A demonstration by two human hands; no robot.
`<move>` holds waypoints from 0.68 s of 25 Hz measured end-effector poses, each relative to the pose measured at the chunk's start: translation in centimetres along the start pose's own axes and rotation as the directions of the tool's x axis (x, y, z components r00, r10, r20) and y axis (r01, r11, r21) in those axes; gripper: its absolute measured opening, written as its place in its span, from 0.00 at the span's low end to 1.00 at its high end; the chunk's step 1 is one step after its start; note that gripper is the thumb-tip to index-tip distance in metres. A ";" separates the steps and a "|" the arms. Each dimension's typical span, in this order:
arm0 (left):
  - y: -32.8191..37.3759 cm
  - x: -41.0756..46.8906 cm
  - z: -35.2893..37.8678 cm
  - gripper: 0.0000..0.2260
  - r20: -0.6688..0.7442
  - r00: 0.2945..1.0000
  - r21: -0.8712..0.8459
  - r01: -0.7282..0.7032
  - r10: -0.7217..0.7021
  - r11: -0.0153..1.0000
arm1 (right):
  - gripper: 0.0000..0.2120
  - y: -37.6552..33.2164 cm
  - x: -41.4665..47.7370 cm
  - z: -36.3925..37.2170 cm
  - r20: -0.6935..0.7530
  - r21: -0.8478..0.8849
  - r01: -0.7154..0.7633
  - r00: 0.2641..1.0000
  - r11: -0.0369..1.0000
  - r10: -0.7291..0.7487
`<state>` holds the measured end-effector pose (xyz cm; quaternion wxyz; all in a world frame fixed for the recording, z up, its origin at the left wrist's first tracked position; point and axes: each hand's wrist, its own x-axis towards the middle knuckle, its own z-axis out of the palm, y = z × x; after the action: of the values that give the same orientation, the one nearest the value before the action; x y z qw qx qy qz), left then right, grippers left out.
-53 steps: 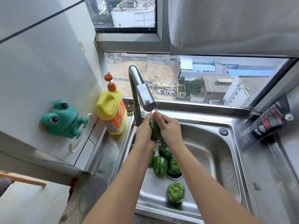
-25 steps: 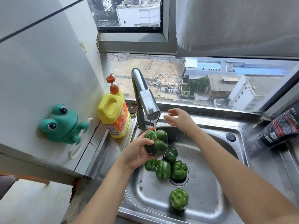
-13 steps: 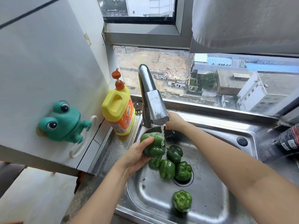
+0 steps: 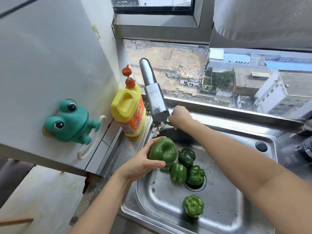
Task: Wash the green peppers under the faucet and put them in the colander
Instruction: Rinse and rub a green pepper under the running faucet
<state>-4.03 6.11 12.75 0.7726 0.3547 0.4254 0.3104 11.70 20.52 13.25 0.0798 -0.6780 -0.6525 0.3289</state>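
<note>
My left hand point(image 4: 143, 163) holds a big green pepper point(image 4: 163, 152) over the left side of the steel sink point(image 4: 224, 215), just below the faucet point(image 4: 154, 97) spout. Behind the spout, my right hand point(image 4: 179, 116) is closed around the faucet handle. Three more green peppers point(image 4: 186, 157) sit clustered by the drain, and a single pepper point(image 4: 193, 206) lies near the sink's front edge. No colander is in view.
A yellow dish-soap bottle point(image 4: 129, 109) stands on the sink's back-left rim. A green frog holder point(image 4: 70, 121) sticks to the white wall on the left. A dark tube point(image 4: 305, 149) lies at the right edge. The window sill runs behind the sink.
My right hand left the pepper and reached behind the spout onto the handle. My left hand kept the pepper and turned it; the water stream has shrunk to drips.
</note>
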 end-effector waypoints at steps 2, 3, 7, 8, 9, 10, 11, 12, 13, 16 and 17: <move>-0.3 -0.5 -0.8 0.35 0.028 1.000 -0.088 0.008 -0.006 0.996 | 0.15 -0.6 0.1 0.2 -0.033 -0.041 0.004 0.999 0.999 -0.006; -0.5 -0.7 -1.2 0.36 0.058 0.998 -0.143 0.013 -0.005 0.990 | 0.15 -0.7 0.2 0.2 -0.044 -0.051 0.005 0.999 0.999 -0.007; -0.9 -1.7 -1.8 0.36 0.164 0.985 -0.331 0.011 0.046 0.944 | 0.12 -0.7 0.2 0.1 -0.006 -0.060 0.020 1.000 0.998 -0.020; -1.0 -1.7 -1.6 0.34 0.152 0.987 -0.380 0.006 0.056 0.925 | 0.10 -0.6 0.0 -0.2 0.012 -0.063 0.035 0.999 0.997 -0.035; -0.9 -1.7 -1.2 0.31 0.118 0.992 -0.431 0.011 0.044 0.902 | 0.09 -0.3 -0.1 -0.3 0.030 -0.082 0.054 0.998 0.995 -0.052; -1.0 -1.8 -0.9 0.30 0.069 0.998 -0.478 0.025 0.010 0.878 | 0.11 0.0 -0.4 -0.4 0.056 -0.106 0.078 0.996 0.991 -0.072; -1.0 -1.8 -0.5 0.31 0.027 0.999 -0.506 0.044 -0.035 0.861 | 0.13 0.4 -0.6 -0.4 0.092 -0.137 0.107 0.991 0.985 -0.094; -0.9 -1.6 -0.1 0.31 0.004 0.997 -0.515 0.066 -0.074 0.855 | 0.15 0.9 -0.9 -0.3 0.128 -0.150 0.125 0.986 0.981 -0.106; -0.9 -1.4 0.4 0.30 -0.014 0.993 -0.506 0.095 -0.118 0.857 | 0.17 1.4 -1.4 -0.3 0.160 -0.144 0.130 0.981 0.981 -0.107; -0.9 -0.2 2.2 0.24 -0.131 0.961 -0.480 0.153 -0.243 0.864 | 0.23 2.7 -3.7 -1.4 0.195 -0.211 0.144 0.975 0.967 -0.102; -1.1 0.3 2.8 0.24 -0.164 0.948 -0.478 0.165 -0.272 0.863 | 0.23 3.2 -4.8 -2.0 0.196 -0.229 0.152 0.975 0.962 -0.107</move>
<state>-1.22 4.88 12.81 0.8111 0.0737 0.4628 0.3502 15.76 16.21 14.74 -0.0420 -0.6055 -0.7354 0.3014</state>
